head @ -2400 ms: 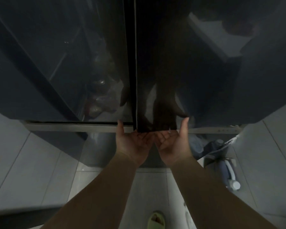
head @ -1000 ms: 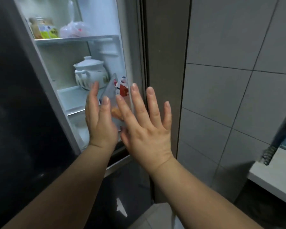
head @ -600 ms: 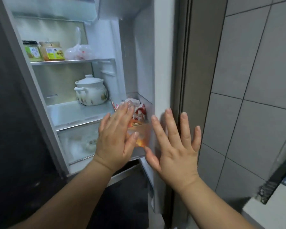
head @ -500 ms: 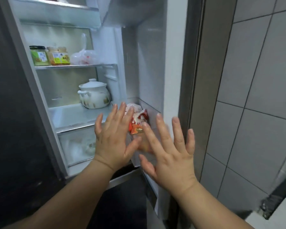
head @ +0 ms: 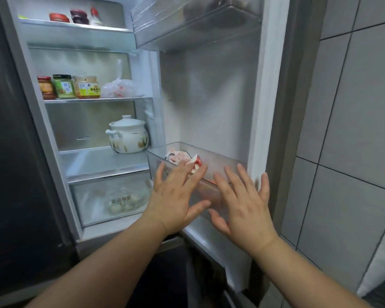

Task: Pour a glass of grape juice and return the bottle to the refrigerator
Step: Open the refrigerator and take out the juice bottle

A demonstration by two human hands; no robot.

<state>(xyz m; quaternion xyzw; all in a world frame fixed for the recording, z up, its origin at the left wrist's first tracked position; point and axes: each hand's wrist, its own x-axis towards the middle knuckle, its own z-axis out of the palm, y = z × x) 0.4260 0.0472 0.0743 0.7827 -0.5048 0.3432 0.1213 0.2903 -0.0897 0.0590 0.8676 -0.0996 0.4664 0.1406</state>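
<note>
A home kitchen is indicated: an open refrigerator (head: 142,85) is stocked with labelled jars (head: 76,86), a lidded ceramic pot (head: 127,135) and bagged food, and grey wall tiles (head: 353,130) are seen beside it.

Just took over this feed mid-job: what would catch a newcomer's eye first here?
Two bare, empty hands, left hand and right hand, spread open in front of the clear door bin, which holds a red-and-white packet. Behind them, the lit refrigerator stands open: a white lidded pot on the middle shelf, labelled jars above it. No grape juice bottle is clearly visible.
</note>
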